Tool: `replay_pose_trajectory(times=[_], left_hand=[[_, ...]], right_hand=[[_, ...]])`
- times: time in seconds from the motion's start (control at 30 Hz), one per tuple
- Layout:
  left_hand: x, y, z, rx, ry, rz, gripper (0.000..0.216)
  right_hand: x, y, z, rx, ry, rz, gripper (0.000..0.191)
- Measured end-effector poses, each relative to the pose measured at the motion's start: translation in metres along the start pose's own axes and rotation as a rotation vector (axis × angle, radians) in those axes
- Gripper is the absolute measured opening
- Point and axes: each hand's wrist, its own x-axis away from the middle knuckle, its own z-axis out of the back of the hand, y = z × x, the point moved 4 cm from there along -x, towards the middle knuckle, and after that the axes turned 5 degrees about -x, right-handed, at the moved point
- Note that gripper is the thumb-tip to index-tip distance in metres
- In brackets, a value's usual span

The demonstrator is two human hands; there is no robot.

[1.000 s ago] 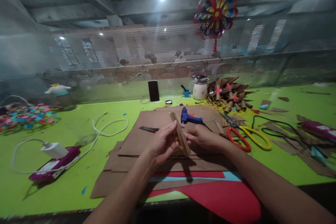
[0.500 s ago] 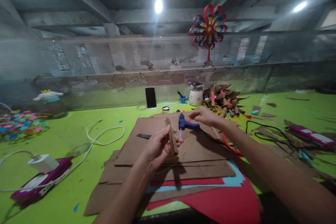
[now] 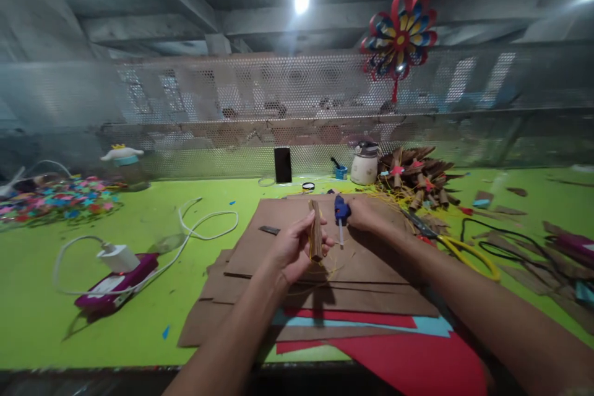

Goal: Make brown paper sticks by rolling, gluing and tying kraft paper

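Observation:
My left hand [image 3: 297, 247] is closed around a narrow brown rolled cardboard piece [image 3: 316, 232], held upright over the stacked brown sheets. Thin yellow string trails beneath it. Just to the right is a blue hot glue gun [image 3: 342, 205] with a pale glue stick [image 3: 341, 235] sticking out of its back end. My right hand [image 3: 363, 213] is closed on the gun's handle, which it hides along with most of its fingers. Under both hands lies the pile of brown cardboard [image 3: 390, 266]. A small dark blade-like strip [image 3: 269, 230] rests on it, left of the cardboard piece.
Yellow-handled scissors [image 3: 468, 253] lie beside my right forearm. A pile of finished brown rolls [image 3: 417, 179] stands behind, next to a white jar [image 3: 364, 167]. On the left are a purple power strip [image 3: 116, 291], a white cable [image 3: 218, 235] and colored paper stars [image 3: 69, 198].
My right hand has come down from beside the glue gun and closed on its handle. The view has turned slightly left. My left hand still holds the cardboard piece.

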Motion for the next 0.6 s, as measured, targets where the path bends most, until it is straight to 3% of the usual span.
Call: replay_pose_trajectory(times=[0.17,0.23,0.3,0.43,0.6], left_hand=[[-0.004,-0.004,0.005,-0.045,0.023,0.003,0.02],[-0.006,-0.007,0.008,-0.061,0.026,0.002,0.02],[-0.009,-0.01,0.011,-0.083,0.02,0.012,0.019],[-0.013,-0.019,0.018,-0.125,0.046,0.09,0.019],[-0.015,-0.027,0.023,-0.155,0.106,0.182,0.022]], right_hand=[[0.027,0.006,0.054,-0.248,0.001,0.036,0.028],[0.051,0.003,0.073,-0.761,-0.101,0.106,0.034],[0.076,0.0,0.087,-0.948,-0.201,0.157,0.038],[0.109,-0.008,0.096,-0.784,-0.376,0.252,0.043],[0.116,-0.016,0.092,-0.53,-0.394,0.274,0.04]])
